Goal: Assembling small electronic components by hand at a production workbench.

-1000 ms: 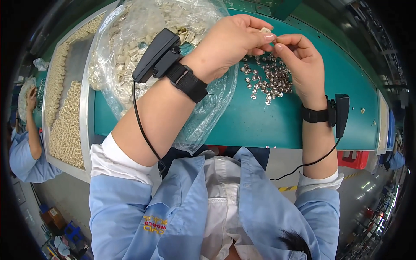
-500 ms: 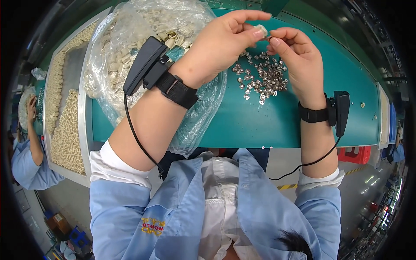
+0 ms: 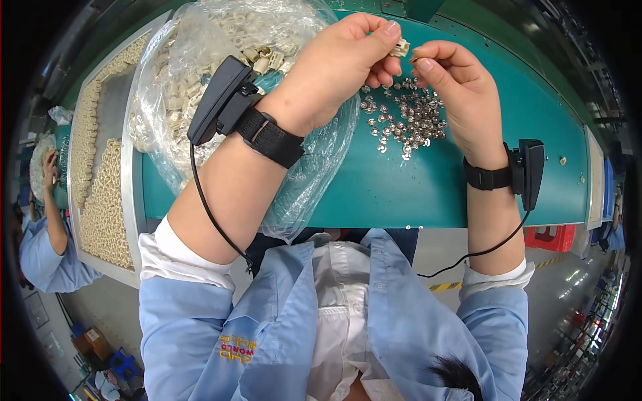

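Observation:
My left hand pinches a small cream plastic part, perhaps a socket or connector housing, between thumb and fingers. Just to its right, my right hand has thumb and forefinger pressed together on a tiny, coppery metal piece, mostly covered by the fingertips. A small gap separates this piece from the plastic part. Below both hands, a loose pile of small round silvery metal pieces lies on the green work surface. Left of them, a clear plastic bag holds many cream plastic parts.
A metal-edged tray with rows of cream parts stands at the left. Beyond it, another person's arm reaches over a bench. A red plastic stool or crate sits below the bench's right end. Cabled black devices are strapped to both my wrists.
My left hand has turned the plastic part, and its raised forefinger has curled in behind the thumb. My right hand keeps its pinch, almost in the same place.

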{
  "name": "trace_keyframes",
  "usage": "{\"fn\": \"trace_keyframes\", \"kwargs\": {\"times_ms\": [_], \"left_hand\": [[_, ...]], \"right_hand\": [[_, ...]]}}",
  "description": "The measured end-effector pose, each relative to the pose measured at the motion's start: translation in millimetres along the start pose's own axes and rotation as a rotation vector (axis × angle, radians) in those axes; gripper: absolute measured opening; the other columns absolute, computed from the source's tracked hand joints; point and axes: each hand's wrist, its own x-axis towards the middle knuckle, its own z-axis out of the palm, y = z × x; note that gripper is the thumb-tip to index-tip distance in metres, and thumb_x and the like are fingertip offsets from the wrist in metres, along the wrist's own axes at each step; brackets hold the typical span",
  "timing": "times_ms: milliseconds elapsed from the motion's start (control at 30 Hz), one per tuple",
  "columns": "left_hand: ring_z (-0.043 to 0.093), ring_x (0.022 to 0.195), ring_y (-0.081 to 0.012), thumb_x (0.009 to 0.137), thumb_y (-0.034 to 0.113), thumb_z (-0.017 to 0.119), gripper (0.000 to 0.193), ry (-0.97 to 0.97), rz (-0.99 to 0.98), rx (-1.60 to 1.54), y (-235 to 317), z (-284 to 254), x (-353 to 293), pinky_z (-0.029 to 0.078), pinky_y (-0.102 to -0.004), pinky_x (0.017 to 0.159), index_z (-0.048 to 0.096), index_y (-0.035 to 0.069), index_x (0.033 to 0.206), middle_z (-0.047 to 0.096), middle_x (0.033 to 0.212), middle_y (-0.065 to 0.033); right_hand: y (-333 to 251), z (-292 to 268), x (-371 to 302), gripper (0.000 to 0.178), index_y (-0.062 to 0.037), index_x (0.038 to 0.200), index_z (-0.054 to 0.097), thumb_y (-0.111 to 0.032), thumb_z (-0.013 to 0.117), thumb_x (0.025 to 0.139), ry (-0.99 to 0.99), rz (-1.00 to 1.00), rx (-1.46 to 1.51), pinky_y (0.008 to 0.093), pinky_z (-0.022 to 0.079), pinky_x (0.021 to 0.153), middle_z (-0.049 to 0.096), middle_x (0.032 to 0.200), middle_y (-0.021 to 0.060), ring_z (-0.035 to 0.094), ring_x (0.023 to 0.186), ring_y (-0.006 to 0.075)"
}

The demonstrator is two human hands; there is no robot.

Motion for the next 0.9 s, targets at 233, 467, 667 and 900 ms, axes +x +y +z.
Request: {"fn": "trace_keyframes", "kwargs": {"times_ms": [233,467,667,900], "left_hand": [[0.049,0.06,-0.0057,0.087,0.029,0.053,0.025,-0.011,-0.012,0.028,1,5,-3,0.041,-0.0187,0.056,0.052,0.004,0.092,0.053,0.068,0.0002],[0.047,0.059,-0.0046,0.086,0.029,0.055,0.027,-0.015,-0.002,0.131,0,5,-2,0.04,-0.0177,0.054,0.053,0.003,0.089,0.052,0.066,0.0012],[0.047,0.059,-0.0044,0.085,0.029,0.056,0.027,0.018,-0.003,0.117,-1,5,-2,0.039,-0.0176,0.053,0.052,0.003,0.088,0.051,0.065,0.0012],[0.046,0.057,-0.0043,0.085,0.029,0.055,0.027,0.028,-0.017,0.213,2,6,-3,0.037,-0.0175,0.051,0.053,0.003,0.086,0.05,0.062,0.0016]], "right_hand": [[-3,3,-1,0.018,0.0004,0.1,0.053,-0.005,0.057,0.083,-0.009,-0.017,-0.037,0.0198,0.043,0.072,0.056,0.089,0.0025,0.052,0.081,0.0075],[0,7,0,0.029,0.001,0.107,0.047,0.002,0.057,0.08,-0.043,-0.122,-0.028,0.0204,0.042,0.074,0.054,0.089,0.0038,0.052,0.081,0.0085],[-5,12,-1,0.032,0.0012,0.11,0.045,0.004,0.056,0.08,-0.052,-0.247,-0.291,0.0213,0.042,0.076,0.054,0.088,0.0045,0.052,0.082,0.0097],[-4,13,-3,0.032,0.0003,0.109,0.045,0.004,0.057,0.08,-0.023,-0.259,-0.325,0.0222,0.043,0.075,0.055,0.086,0.0046,0.053,0.08,0.0099]]}}
